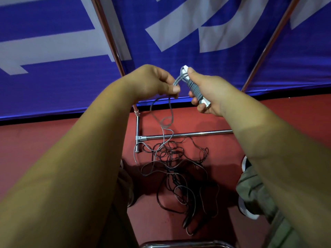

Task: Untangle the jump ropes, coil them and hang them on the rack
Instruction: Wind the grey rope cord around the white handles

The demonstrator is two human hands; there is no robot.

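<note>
We clamp stiff handles (197,90), the best hold, in right hand (210,94) | left hand (152,81) pinches seemingly limp, light cord (179,80) at 9 o'clock

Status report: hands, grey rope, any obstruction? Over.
Right hand grips rope-wrapped handles. Left hand pinches grey rope. Its tail runs into floor tangle.

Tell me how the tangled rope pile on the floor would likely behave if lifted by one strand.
Likely floppy: the tangled pile lies in loose thin loops. Probably it would rise as a clump, since dark and grey strands cross repeatedly. Seems light: a grey cord hangs slack, pinched by the left hand.
</note>
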